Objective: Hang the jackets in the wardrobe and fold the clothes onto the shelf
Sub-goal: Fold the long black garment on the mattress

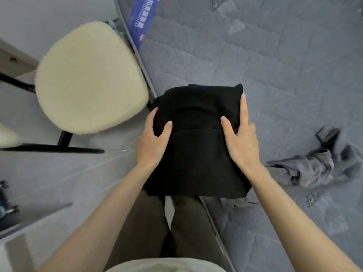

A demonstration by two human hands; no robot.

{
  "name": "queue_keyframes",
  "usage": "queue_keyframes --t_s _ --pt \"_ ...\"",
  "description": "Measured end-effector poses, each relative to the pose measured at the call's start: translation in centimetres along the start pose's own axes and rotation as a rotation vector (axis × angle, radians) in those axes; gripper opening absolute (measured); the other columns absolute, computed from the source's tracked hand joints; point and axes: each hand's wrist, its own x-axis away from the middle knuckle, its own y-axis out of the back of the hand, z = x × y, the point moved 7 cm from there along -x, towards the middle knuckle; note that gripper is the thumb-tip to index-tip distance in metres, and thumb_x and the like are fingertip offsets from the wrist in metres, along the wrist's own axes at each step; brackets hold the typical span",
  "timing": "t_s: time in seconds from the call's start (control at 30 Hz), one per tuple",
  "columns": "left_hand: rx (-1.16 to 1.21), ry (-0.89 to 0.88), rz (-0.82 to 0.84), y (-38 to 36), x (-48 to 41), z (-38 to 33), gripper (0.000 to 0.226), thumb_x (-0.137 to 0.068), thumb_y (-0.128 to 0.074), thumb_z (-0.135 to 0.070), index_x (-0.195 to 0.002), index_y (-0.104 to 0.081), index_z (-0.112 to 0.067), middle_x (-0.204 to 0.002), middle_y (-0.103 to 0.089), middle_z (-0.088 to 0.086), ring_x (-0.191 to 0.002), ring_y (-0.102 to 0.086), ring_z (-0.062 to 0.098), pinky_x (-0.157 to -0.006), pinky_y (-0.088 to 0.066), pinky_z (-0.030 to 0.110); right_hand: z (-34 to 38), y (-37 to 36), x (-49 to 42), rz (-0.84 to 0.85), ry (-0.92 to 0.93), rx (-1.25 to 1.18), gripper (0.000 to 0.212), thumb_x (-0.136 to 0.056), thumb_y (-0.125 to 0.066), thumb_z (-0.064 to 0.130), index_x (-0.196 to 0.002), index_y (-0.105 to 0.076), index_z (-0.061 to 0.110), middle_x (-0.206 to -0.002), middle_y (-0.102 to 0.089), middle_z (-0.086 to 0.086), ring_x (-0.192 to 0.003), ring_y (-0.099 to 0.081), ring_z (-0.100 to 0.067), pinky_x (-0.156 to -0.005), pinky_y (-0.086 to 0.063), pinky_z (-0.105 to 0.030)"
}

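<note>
A folded black garment (pixel 196 154) is held in front of me over the edge of the grey mattress (pixel 275 65). My left hand (pixel 151 142) grips its left side, thumb on top and fingers wrapped underneath. My right hand (pixel 241 138) holds its right side, thumb on top and fingers stretched along the edge. A crumpled grey garment (pixel 318 167) lies on the mattress to the right. No wardrobe or shelf is in view.
A cream-seated chair (pixel 88 79) with black legs stands on the floor to the left. A blue printed box (pixel 140 18) leans at the mattress edge at the top. My legs (pixel 157 222) stand between the chair and the mattress.
</note>
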Motion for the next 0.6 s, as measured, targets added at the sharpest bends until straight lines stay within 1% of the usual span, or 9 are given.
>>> queue_keyframes --t_s 0.07,0.17,0.3,0.33,0.4,0.43,0.47,0.53,0.6 --pt "0.033 0.033 -0.095 4.4 2.6 0.8 0.054 -0.093 -0.049 -0.05 -0.143 -0.027 -0.044 -0.142 -0.04 -0.021 -0.112 -0.035 -0.007 -0.092 -0.031 0.02 3.0 -1.6 2.1 0.087 0.08 0.023 0.061 -0.096 -0.037 0.058 -0.138 0.007 0.066 -0.105 -0.046 -0.009 -0.071 -0.05 -0.013 -0.059 -0.028 -0.019" --pt "0.091 0.101 -0.209 10.7 6.7 2.6 0.055 -0.095 -0.047 -0.047 -0.144 -0.024 -0.044 -0.144 -0.038 -0.019 -0.115 -0.034 -0.005 -0.095 -0.031 0.022 7.9 -4.6 5.6 0.202 0.203 0.065 0.058 -0.097 -0.035 0.056 -0.139 0.005 0.065 -0.102 -0.046 -0.009 -0.068 -0.05 -0.016 -0.058 -0.028 -0.017" --pt "0.158 0.165 -0.379 18.2 13.4 5.9 0.053 -0.096 -0.044 -0.047 -0.145 -0.023 -0.046 -0.148 -0.035 -0.019 -0.131 -0.037 0.007 -0.101 -0.03 0.026 14.1 -9.1 11.4 0.331 0.378 0.109 0.056 -0.097 -0.036 0.056 -0.139 0.0 0.065 -0.102 -0.047 -0.007 -0.069 -0.047 -0.007 -0.059 -0.027 -0.016" --pt "0.17 0.178 -0.429 20.0 15.3 6.8 0.052 -0.096 -0.043 -0.048 -0.145 -0.023 -0.046 -0.148 -0.035 -0.019 -0.133 -0.037 0.009 -0.102 -0.03 0.026 15.5 -10.2 13.1 0.364 0.431 0.121 0.057 -0.097 -0.036 0.055 -0.14 0.0 0.064 -0.103 -0.047 -0.008 -0.071 -0.046 -0.004 -0.06 -0.029 -0.018" --pt "0.196 0.214 -0.515 23.3 19.2 8.9 0.052 -0.097 -0.042 -0.047 -0.145 -0.023 -0.046 -0.15 -0.033 -0.018 -0.136 -0.036 0.012 -0.105 -0.029 0.029 17.9 -12.4 17.1 0.431 0.521 0.153 0.057 -0.097 -0.036 0.055 -0.141 0.0 0.063 -0.105 -0.048 -0.01 -0.072 -0.045 -0.006 -0.067 -0.034 -0.028" --pt "0.214 0.233 -0.555 24.8 21.4 10.0 0.052 -0.097 -0.042 -0.046 -0.146 -0.022 -0.045 -0.15 -0.033 -0.016 -0.136 -0.035 0.013 -0.107 -0.029 0.032 19.0 -13.6 19.4 0.465 0.566 0.17 0.057 -0.097 -0.035 0.055 -0.141 0.0 0.063 -0.105 -0.048 -0.01 -0.072 -0.044 -0.008 -0.069 -0.034 -0.03" --pt "0.235 0.25 -0.594 26.2 23.7 11.2 0.053 -0.098 -0.042 -0.045 -0.146 -0.021 -0.044 -0.151 -0.032 -0.015 -0.137 -0.034 0.015 -0.109 -0.029 0.034 19.8 -14.7 21.8 0.5 0.611 0.184 0.057 -0.097 -0.035 0.054 -0.141 0.001 0.063 -0.105 -0.047 -0.01 -0.071 -0.043 -0.009 -0.07 -0.033 -0.03" --pt "0.269 0.284 -0.663 28.7 28.7 13.6 0.054 -0.098 -0.042 -0.043 -0.147 -0.019 -0.043 -0.153 -0.03 -0.013 -0.139 -0.032 0.017 -0.111 -0.028 0.038 21.0 -16.8 26.9 0.575 0.687 0.192 0.057 -0.098 -0.036 0.053 -0.142 -0.001 0.062 -0.105 -0.047 -0.009 -0.071 -0.043 -0.005 -0.063 -0.031 -0.02" --pt "0.299 0.315 -0.73 31.0 33.9 16.2 0.055 -0.099 -0.042 -0.042 -0.147 -0.017 -0.045 -0.153 -0.03 -0.013 -0.139 -0.032 0.017 -0.111 -0.028 0.038 21.7 -18.8 32.4 0.654 0.75 0.202 0.058 -0.098 -0.038 0.05 -0.143 -0.003 0.06 -0.103 -0.049 -0.009 -0.072 -0.043 -0.002 -0.06 -0.026 -0.012"
